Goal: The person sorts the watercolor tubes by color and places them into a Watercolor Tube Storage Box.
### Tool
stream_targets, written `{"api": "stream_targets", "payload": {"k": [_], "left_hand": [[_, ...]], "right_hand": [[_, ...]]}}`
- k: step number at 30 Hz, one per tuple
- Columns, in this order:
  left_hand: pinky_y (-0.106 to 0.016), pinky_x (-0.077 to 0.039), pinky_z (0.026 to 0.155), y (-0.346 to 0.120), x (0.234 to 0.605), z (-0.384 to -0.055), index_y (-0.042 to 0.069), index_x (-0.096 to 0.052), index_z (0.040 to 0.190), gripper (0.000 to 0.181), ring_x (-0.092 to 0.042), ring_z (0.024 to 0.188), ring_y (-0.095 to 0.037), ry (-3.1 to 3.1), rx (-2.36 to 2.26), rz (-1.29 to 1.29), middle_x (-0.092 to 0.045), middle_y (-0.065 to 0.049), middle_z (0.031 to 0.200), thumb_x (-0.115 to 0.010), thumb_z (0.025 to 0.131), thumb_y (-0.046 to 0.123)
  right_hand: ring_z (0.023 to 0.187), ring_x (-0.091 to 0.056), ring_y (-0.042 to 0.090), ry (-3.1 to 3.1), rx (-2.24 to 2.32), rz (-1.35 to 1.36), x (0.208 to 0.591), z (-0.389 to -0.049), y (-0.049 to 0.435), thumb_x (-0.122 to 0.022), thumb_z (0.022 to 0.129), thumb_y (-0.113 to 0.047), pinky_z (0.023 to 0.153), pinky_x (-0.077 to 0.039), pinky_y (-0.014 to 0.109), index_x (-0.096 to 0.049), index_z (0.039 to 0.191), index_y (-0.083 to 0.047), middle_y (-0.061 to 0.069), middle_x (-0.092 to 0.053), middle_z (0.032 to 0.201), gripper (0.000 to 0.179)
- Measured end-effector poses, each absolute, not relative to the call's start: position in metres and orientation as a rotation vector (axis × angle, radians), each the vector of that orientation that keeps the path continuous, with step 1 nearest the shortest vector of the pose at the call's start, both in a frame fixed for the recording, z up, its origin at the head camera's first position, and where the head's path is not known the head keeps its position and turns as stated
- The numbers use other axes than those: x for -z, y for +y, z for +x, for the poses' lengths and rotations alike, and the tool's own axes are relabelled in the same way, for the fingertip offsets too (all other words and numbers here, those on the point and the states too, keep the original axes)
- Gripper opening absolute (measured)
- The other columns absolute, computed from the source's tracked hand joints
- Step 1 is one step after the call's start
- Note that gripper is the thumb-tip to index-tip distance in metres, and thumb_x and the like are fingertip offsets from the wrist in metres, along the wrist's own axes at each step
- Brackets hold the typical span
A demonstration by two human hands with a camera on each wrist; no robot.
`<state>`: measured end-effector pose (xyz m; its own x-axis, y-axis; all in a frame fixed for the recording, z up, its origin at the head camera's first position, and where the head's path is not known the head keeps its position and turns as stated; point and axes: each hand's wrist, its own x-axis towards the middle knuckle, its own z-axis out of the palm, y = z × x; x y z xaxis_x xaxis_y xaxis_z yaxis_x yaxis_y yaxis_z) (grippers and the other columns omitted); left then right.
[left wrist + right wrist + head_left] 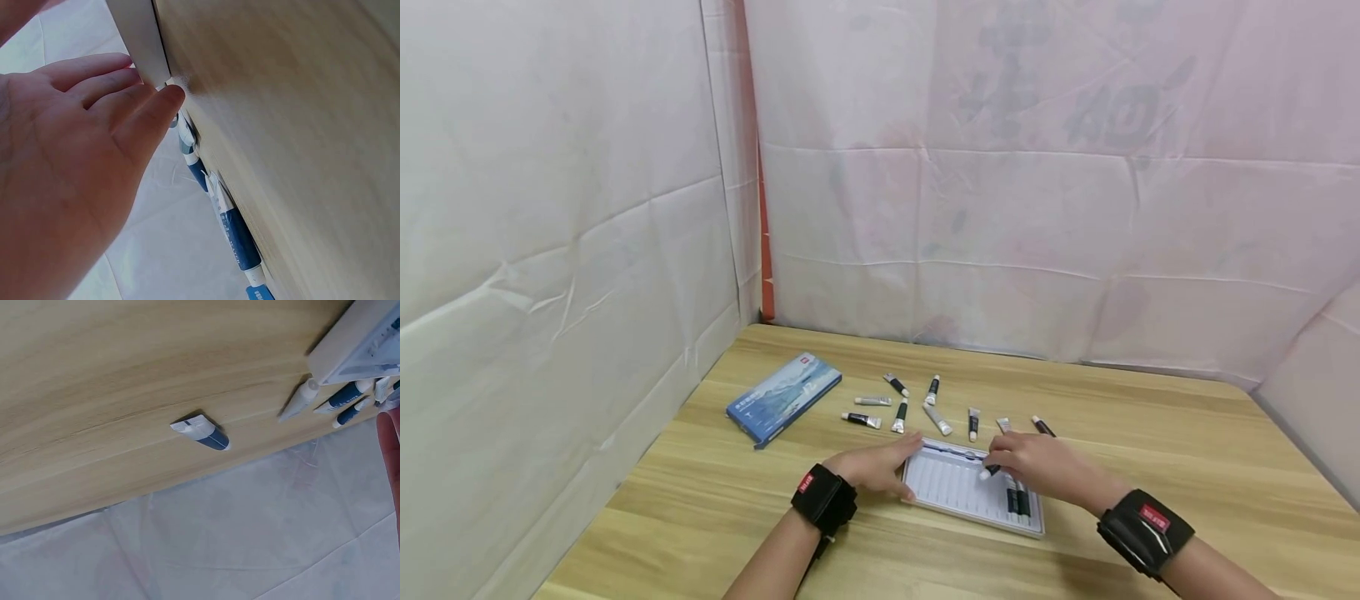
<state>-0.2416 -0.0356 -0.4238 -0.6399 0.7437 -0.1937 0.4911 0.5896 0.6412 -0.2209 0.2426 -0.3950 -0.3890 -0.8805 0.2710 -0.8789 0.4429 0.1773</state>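
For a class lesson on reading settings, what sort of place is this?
It looks like a makeshift booth, perhaps for filming handiwork: pale sheets hang around a wooden table, and black wrist straps are worn.

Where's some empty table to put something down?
Bare table lies right of the right hand, with another patch between the blue box and the left wristband. It's crowded behind the white tray, where little tubes lie scattered.
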Motion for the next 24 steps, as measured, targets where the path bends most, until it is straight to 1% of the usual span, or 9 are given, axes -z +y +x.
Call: {"api": "stream_targets", "payload": {"k": [6,11,16,24], "left_hand": [[-0.026,-0.013,0.108,-0.036,0.425,-0.242,0.003,-0.022,0.145,0.083,-0.009,0.137,-0.017,2.394,-0.748,0.982,-0.013,-0.009,0.151,-0.072,0.08,0.017],[-0.026,-0.014,0.107,-0.035,0.425,-0.241,0.003,-0.023,0.145,0.083,-0.01,0.137,-0.017,2.401,-0.733,0.981,-0.014,-0.009,0.151,-0.072,0.08,0.018],[-0.026,-0.014,0.107,-0.035,0.425,-0.241,0.002,-0.023,0.145,0.083,-0.01,0.137,-0.018,2.405,-0.728,0.982,-0.014,-0.01,0.151,-0.072,0.08,0.018],[-0.026,-0.013,0.108,-0.036,0.425,-0.242,0.002,-0.022,0.145,0.083,-0.009,0.137,-0.018,2.387,-0.756,0.98,-0.013,-0.01,0.151,-0.072,0.079,0.016]], "right_hand": [[0.078,-0.06,0.011,-2.315,0.017,1.559,0.402,-0.214,0.246,-0.078,0.063,0.001,0.065,-0.051,0.023,-0.071,0.087,-0.015,-0.002,-0.061,0.088,0.03],[0.08,-0.059,0.01,-2.328,0.052,1.591,0.406,-0.209,0.247,-0.076,0.065,0.001,0.063,-0.051,0.023,-0.072,0.085,-0.018,-0.003,-0.061,0.089,0.028],[0.082,-0.06,0.01,-2.348,0.049,1.578,0.407,-0.206,0.246,-0.076,0.066,0.001,0.065,-0.051,0.024,-0.069,0.085,-0.019,-0.004,-0.063,0.089,0.028],[0.084,-0.057,0.011,-2.452,-0.174,1.57,0.404,-0.206,0.249,-0.076,0.066,0.003,0.067,-0.05,0.027,-0.065,0.084,-0.019,-0.008,-0.06,0.088,0.03]]}}
